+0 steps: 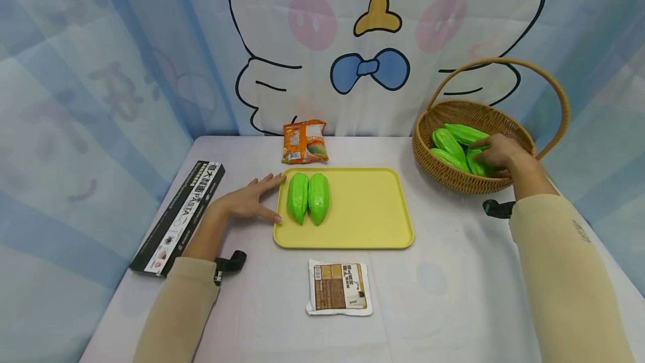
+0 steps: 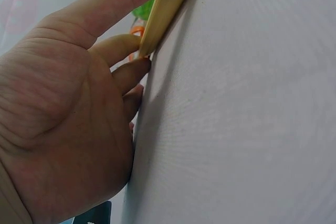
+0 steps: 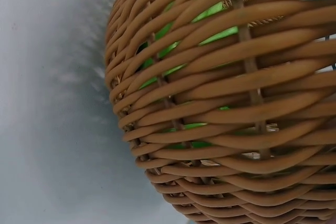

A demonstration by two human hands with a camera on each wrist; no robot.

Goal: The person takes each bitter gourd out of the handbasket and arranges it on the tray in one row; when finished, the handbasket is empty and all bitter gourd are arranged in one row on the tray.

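Two glossy green ridged vegetables lie side by side at the left end of a yellow tray. My left hand touches the tray's left edge, fingers and thumb spread; the left wrist view shows the thumb and fingertips along the tray's side. In the wicker basket at the right are several more of these green vegetables. My right hand reaches in over the basket's near right rim, fingers on the nearest vegetable. Whether they grip it I cannot tell. In the right wrist view, basket weave hides this hand.
An orange snack bag stands behind the tray. A white and brown packet lies in front of it. Left of my left arm is a long black pasta box. The basket's tall handle arches above its right side.
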